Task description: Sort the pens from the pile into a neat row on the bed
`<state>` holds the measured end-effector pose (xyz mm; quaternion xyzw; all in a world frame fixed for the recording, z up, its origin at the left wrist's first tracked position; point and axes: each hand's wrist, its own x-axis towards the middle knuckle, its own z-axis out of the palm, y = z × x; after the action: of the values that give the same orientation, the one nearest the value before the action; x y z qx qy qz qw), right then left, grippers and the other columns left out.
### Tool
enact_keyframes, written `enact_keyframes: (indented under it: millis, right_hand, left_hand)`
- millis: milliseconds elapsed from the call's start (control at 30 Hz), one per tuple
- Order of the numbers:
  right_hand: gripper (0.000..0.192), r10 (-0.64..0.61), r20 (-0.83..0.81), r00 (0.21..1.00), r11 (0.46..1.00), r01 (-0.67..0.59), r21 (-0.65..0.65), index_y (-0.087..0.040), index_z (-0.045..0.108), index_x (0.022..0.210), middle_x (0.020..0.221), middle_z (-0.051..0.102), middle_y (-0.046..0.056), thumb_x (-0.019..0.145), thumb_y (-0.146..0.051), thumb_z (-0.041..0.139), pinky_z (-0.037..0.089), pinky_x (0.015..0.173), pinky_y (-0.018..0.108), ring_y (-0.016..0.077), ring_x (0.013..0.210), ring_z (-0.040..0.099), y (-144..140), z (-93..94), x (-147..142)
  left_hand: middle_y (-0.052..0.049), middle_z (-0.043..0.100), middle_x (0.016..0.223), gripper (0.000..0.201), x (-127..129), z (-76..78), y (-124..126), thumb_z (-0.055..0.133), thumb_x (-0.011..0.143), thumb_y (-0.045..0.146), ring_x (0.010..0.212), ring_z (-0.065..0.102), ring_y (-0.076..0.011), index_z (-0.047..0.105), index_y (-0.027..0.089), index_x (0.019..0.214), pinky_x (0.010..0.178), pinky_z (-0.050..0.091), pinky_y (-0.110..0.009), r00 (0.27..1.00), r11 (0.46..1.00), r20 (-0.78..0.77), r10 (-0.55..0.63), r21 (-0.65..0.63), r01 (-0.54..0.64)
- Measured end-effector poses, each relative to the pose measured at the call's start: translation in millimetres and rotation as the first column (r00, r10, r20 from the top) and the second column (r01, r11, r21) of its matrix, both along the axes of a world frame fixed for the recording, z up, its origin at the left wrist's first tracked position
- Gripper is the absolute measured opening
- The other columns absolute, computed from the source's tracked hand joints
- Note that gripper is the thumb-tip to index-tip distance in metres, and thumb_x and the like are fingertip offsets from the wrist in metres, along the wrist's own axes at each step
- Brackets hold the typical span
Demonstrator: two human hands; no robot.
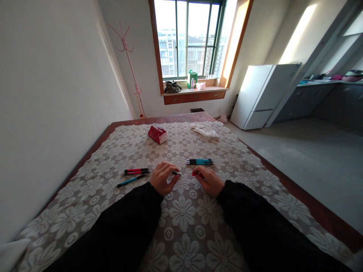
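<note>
A slim pen with a black tip and a red barrel end point(185, 174) is held between the two hands just above the white floral lace cloth point(181, 223) that covers the dark wooden table point(312, 206). The left hand point(163, 178) is curled, its fingertips pinched on the black end; the right hand point(208, 180) is likewise closed, gripping the red end. Between them only a thin middle section is seen, so the pen appears to be drawn apart or pressed together; which of the two cannot be told.

The pen's long axis is laid across the view, left to right, nearly level, with the black end pointing left and the red end right.

As for progress, a judgement only can be offered: two red pens point(136, 171) and one blue pen point(132, 181) are laid to the left, and a bundle of blue pens point(200, 161) is placed just beyond the hands. Which group is finished cannot be read from this view. A red packet point(157, 134) and crumpled white wrapping point(206, 131) are left farther back.
</note>
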<state>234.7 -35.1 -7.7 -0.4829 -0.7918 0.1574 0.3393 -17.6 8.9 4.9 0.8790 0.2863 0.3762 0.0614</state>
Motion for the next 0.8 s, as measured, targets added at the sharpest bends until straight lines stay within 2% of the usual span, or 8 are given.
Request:
enact_keyframes:
  millis: [200,300,467,700,800]
  right_hand:
    - [0.014,0.052,0.003,0.999,0.999,-0.052,0.014,-0.019,0.060,0.101,0.093,0.066,0.005,0.098,-0.021,0.046,0.048,0.076,0.028,0.0165,0.082,0.061,-1,0.7,-1]
    - [0.013,0.102,0.030,0.994,0.995,-0.102,-0.005,-0.020,0.059,0.105,0.097,0.067,0.006,0.096,-0.021,0.050,0.049,0.079,0.029,0.0171,0.086,0.062,-2,1.2,-2]
    - [0.016,0.164,0.119,0.979,0.986,-0.163,-0.016,-0.020,0.060,0.107,0.100,0.068,0.006,0.095,-0.016,0.050,0.050,0.081,0.028,0.0183,0.091,0.064,-5,1.1,-5]
    - [0.017,0.146,0.187,0.971,0.988,-0.153,0.019,-0.019,0.060,0.107,0.099,0.069,0.007,0.101,-0.020,0.044,0.051,0.080,0.029,0.0196,0.092,0.066,-6,0.7,-9]
    - [0.019,0.142,0.205,0.968,0.990,-0.140,-0.021,-0.019,0.058,0.114,0.106,0.070,0.008,0.102,-0.021,0.042,0.050,0.080,0.030,0.0202,0.094,0.068,-10,3.1,-14]
  left_hand:
    - [-0.003,0.073,0.088,0.013,0,-8.2,6,0.063,0.096,0.034,0.093,0.062,-0.0220,0.070,0.024,0.093,0.085,0.047,-0.039,0.998,1.000,-0.068,0.003,0.029,-0.001]
    - [-0.002,0.073,0.087,0.014,1,-9.3,6,0.063,0.097,0.034,0.093,0.062,-0.0213,0.070,0.024,0.091,0.086,0.047,-0.038,0.997,0.999,-0.081,0.001,0.040,0.002]
    - [0.001,0.075,0.088,0.013,2,-7.8,7,0.063,0.098,0.033,0.092,0.063,-0.0197,0.070,0.025,0.092,0.085,0.047,-0.037,0.991,0.992,-0.109,-0.075,0.093,0.085]
    - [0.000,0.075,0.083,0.014,4,-8.2,5,0.064,0.097,0.032,0.092,0.064,-0.0197,0.071,0.023,0.089,0.081,0.046,-0.035,0.990,0.976,-0.100,-0.100,0.182,0.117]
    - [0.001,0.074,0.082,0.011,5,-8.2,3,0.065,0.096,0.029,0.091,0.064,-0.0196,0.069,0.023,0.088,0.081,0.046,-0.035,0.991,0.969,-0.080,-0.108,0.213,0.122]
